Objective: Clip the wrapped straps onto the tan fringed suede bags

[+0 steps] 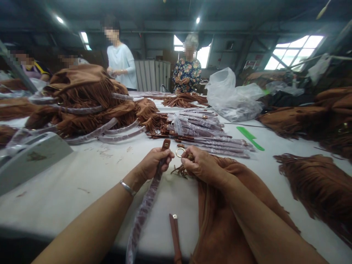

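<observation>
My left hand [157,161] is closed around a brown leather strap [147,205] wrapped in clear plastic. The strap's bare end, with a small metal snap, sticks up above my fingers. Just to the right, my right hand [202,163] pinches the hardware at the edge of a brown suede bag [228,220]. A gold ring [180,152] stands out from those fingers toward the strap end, with a small gap between them. Thin fringe hangs below the ring. Between my forearms lies a short brown strap piece [175,234] with a metal snap at its tip.
Fringed brown bags [82,95] are piled at the left beside a grey box-like object [33,161]. Several wrapped straps [198,128] lie ahead. A green plastic tool [250,138], a clear plastic bag [233,99] and more fringed bags [316,183] are at the right. People stand across the table.
</observation>
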A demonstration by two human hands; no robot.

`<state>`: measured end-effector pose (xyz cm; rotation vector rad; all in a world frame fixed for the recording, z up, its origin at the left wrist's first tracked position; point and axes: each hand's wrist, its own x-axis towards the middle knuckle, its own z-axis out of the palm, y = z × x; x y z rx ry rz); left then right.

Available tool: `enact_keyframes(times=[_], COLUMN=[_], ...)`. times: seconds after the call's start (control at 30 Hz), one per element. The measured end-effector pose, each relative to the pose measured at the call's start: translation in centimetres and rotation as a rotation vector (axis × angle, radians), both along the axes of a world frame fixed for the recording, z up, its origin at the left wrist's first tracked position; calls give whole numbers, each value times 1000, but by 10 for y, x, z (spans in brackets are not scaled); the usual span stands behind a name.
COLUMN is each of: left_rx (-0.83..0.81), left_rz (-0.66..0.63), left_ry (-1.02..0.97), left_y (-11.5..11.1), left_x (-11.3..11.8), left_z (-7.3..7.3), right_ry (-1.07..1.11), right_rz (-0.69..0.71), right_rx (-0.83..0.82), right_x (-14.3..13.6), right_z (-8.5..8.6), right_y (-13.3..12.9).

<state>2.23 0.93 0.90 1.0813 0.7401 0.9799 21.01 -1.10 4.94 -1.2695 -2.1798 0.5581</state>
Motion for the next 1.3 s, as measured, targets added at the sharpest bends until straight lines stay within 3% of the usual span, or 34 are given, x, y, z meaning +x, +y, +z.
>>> enact_keyframes(times=[0.43,0.6,0.83,0.9,1.0,1.1,1.3], left_rx=[-3,4,78,106,145,142,108], left_rz=[9,4,-202,-148,53,211,246], left_ry=[-94,27,246,221,155,61,33], left_y=[-1,3,-2,-6,-11,-15,-16], left_x=[5,0,-8,-1,16,29,29], left_z=[-3,-3,4,3,-2,-5,-2], right_ry=[-182,-253,-268,-226,-159,-168,-361], right_rz=[-4,107,281,251,150,92,-26], right_rx=[136,89,38,17,24,128,358], right_x=[-9,-7,2,7,12,10,0], right_z=[-5,-1,0,-1,-2,-1,-5], right_y=[-4,-6,-7,-4,-1,-3,-11])
